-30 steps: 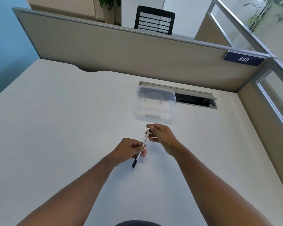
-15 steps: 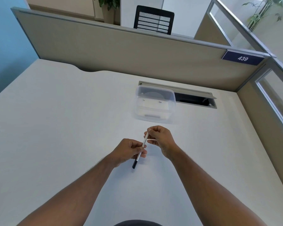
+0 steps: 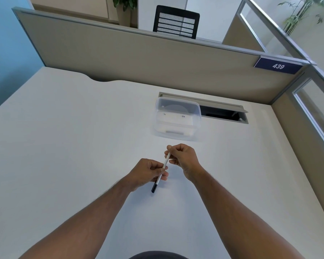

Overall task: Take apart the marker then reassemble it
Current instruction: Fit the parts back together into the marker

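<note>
Nearest the camera, two bare forearms reach out over the white desk (image 3: 67,146) and meet near its middle, above the surface. The left hand (image 3: 148,171) is curled closed around the lower half of the marker (image 3: 162,171), thumb and fingers pinching the white barrel so that the black cap end sticks out below the hand, pointing back toward the person and down toward the desk. The marker slants up and away to the right hand (image 3: 182,156), whose thumb and forefinger are pressed tight on the barrel's far tip, the other fingers folded loosely into the palm. Both hands thus grip the same marker, one at each end, and it looks whole, with the cap seated. Just beyond the right hand a clear plastic container (image 3: 177,118) sits on the desk, near a recessed cable slot (image 3: 224,112). Behind that runs a beige partition (image 3: 138,58) bearing a blue plate marked 439 (image 3: 278,66), and a black chair (image 3: 176,21) shows over its top
</note>
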### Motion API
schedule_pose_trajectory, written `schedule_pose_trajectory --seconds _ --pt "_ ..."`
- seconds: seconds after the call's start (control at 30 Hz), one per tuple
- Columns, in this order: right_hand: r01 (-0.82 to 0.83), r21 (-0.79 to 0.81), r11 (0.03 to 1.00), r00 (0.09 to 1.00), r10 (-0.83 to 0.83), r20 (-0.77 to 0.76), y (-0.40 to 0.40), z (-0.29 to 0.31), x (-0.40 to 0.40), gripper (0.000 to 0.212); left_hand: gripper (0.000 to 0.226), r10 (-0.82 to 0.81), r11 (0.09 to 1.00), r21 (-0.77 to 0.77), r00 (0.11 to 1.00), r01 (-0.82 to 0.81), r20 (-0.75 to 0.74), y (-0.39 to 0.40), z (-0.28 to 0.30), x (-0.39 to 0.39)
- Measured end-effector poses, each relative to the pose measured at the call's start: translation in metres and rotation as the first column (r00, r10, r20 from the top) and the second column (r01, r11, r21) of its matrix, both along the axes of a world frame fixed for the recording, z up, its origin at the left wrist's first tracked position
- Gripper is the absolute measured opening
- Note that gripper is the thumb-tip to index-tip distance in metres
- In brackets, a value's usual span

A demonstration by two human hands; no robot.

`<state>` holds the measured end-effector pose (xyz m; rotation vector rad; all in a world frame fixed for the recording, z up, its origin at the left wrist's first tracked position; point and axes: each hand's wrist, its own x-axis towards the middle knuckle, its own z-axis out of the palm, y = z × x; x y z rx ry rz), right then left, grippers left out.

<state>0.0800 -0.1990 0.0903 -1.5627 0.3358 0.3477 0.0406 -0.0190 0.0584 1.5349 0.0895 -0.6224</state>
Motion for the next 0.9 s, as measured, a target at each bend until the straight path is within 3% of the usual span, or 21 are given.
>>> schedule_pose_trajectory --seconds 0.2,0.67,0.9 --pt "-0.019 0.09 0.996 1.0 0.02 -0.006 -0.0021 -0.0007 -0.0008 0.018 0.012 0.004 1.0 0.0 1.0 -0.004 -0.002 0.0017 0.0003 0.0005" --pt "0.043 0.014 0.999 0.999 -0.044 0.029 0.0048 0.001 -0.0024 0.025 0.012 -0.007 1.0 0.022 1.0 0.006 0.009 0.0029 0.001 -0.0002" --pt "-0.002 0.152 0.988 1.0 -0.003 0.028 0.0001 -0.0024 -0.0054 0.019 0.013 0.008 1.0 0.02 1.0 -0.009 0.014 0.0054 0.0035 0.0004"
